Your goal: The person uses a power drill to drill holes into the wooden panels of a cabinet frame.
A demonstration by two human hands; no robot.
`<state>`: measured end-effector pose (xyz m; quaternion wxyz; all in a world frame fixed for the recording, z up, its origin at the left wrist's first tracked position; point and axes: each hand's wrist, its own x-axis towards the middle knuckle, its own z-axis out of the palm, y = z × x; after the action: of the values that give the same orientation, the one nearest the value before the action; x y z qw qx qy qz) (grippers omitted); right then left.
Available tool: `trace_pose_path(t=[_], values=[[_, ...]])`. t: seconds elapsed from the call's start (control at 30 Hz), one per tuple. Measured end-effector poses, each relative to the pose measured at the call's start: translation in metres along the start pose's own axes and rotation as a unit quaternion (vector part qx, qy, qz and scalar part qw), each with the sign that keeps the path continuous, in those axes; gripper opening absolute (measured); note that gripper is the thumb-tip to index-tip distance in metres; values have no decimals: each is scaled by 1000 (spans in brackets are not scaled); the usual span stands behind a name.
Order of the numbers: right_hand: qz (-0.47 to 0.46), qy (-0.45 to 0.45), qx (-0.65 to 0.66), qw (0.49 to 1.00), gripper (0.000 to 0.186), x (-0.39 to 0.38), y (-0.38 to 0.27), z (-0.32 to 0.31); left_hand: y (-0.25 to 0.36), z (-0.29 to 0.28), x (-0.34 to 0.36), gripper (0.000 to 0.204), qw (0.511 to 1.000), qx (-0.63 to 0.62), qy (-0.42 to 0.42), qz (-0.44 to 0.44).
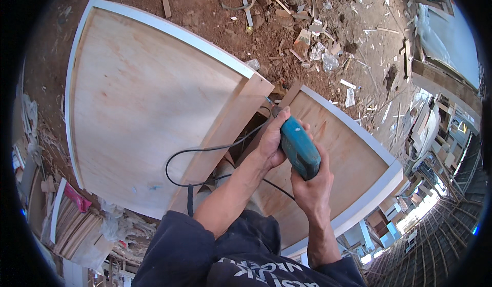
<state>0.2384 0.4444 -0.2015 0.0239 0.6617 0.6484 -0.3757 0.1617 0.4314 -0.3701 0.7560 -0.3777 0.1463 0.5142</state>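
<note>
Both my hands are closed on a teal corded power drill point(297, 141). My left hand point(272, 142) wraps the drill's front part near the chuck, and my right hand point(313, 182) grips its rear end. The drill's tip points away from me, at the far corner of a large plywood panel point(148, 97) framed with wood and white edging. I cannot tell whether the bit touches the wood. A second framed plywood panel point(328, 148) lies beneath the drill and my right forearm. A narrow gap separates the two panels.
A black cable point(192, 149) loops over the left panel and across the gap. Beyond lies brown dirt ground point(220, 38) strewn with wood scraps and plastic. Stacked wood strips point(82, 236) stand at the lower left. Boards and clutter point(441, 128) fill the right side.
</note>
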Motion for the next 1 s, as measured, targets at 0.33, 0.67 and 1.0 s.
trace_pose_path(t=[0.33, 0.67, 1.0], values=[[50, -31, -34, 998, 59, 11, -20, -2, 0, 3, 8, 40, 999, -22, 42, 19], [23, -44, -69, 996, 59, 24, -17, 3, 6, 6, 11, 38, 998, -36, 56, 21], [-6, -46, -70, 996, 67, 35, -9, 8, 9, 1, 21, 35, 996, -64, 56, 15]])
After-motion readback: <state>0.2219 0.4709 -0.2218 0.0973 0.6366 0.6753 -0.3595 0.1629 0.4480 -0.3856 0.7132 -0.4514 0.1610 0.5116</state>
